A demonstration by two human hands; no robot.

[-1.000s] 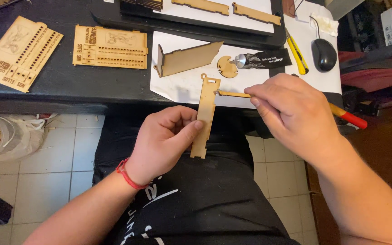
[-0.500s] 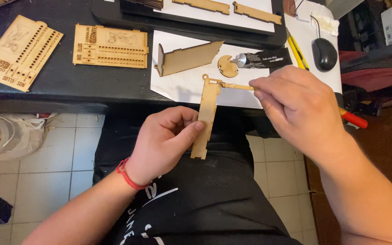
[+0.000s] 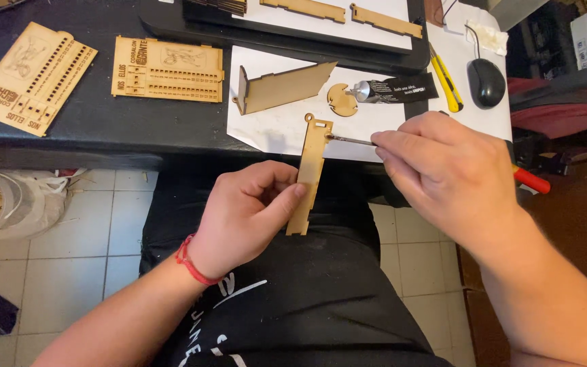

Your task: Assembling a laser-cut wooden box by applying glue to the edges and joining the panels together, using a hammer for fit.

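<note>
pinching a wooden strip [image 3: 310, 178], left fingers [image 3: 281, 197] (right fingers [image 3: 402, 153] closed on a thin tool [image 3: 351, 140])

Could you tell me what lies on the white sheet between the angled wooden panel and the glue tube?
In the head view, a small round wooden disc lies between the angled wooden panel and the glue tube, on the white sheet.

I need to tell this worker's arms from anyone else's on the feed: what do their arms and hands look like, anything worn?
Both forearms are bare, with no sleeves showing. The left hand has a thin red cord bracelet around its wrist. The right hand shows no gloves, rings or watch.
</note>
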